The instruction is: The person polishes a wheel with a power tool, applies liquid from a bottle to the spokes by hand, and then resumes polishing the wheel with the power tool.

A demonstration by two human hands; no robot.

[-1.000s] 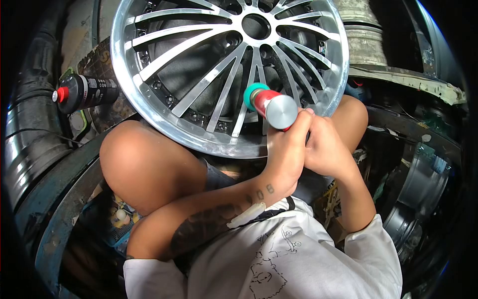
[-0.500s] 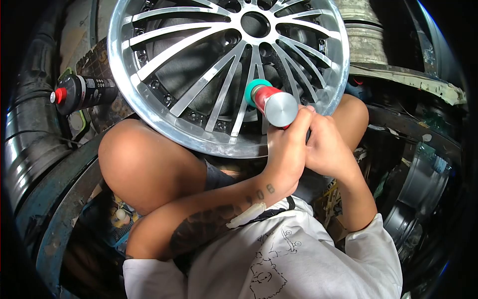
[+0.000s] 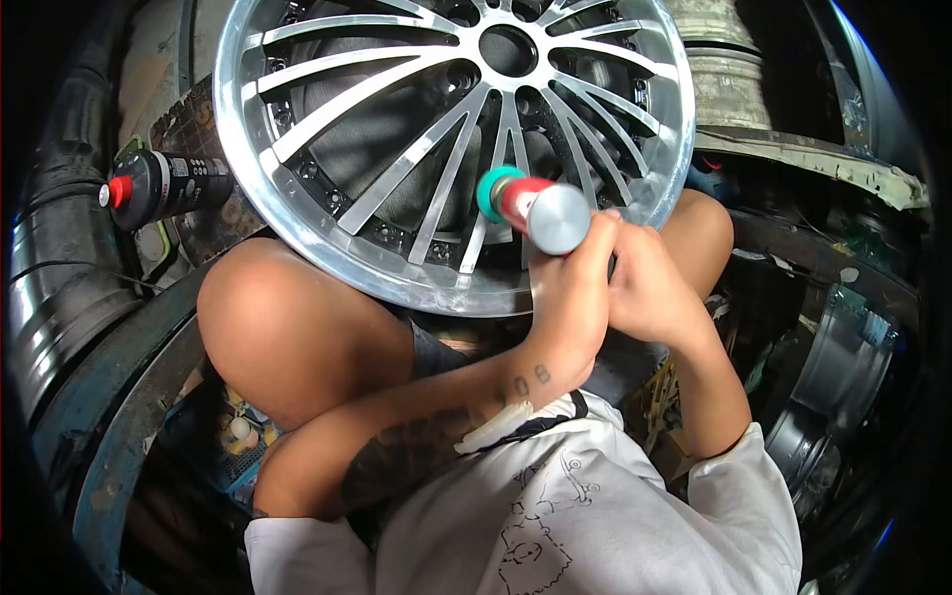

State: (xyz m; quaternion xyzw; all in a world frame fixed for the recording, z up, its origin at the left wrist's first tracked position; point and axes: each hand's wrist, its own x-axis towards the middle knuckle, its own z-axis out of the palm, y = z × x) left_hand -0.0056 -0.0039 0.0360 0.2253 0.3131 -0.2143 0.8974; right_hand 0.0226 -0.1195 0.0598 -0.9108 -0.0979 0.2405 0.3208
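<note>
A red tool (image 3: 516, 201) with a round silver end and a teal pad (image 3: 497, 193) is over the spokes of a large silver wheel rim (image 3: 238, 129). My left hand (image 3: 573, 302) is closed around the tool's body, just below the silver end. Against it, my right hand (image 3: 650, 283) is also closed; the part it grips is mostly hidden by the fingers. Whether the pad touches a spoke cannot be made out. The rim lies in front of my bare knees, its lower edge near both hands.
At the left, a black bottle with a red cap (image 3: 164, 188) lies beside the rim. Metal cylinders (image 3: 729, 74) stand at the upper right. Another silver wheel (image 3: 838, 367) is at the lower right. A blue basket (image 3: 238, 466) with small items sits below my left knee.
The teal pad and the tool's neck have shifted slightly left and down over the spokes. Both hands keep their hold, nearly in the same place.
</note>
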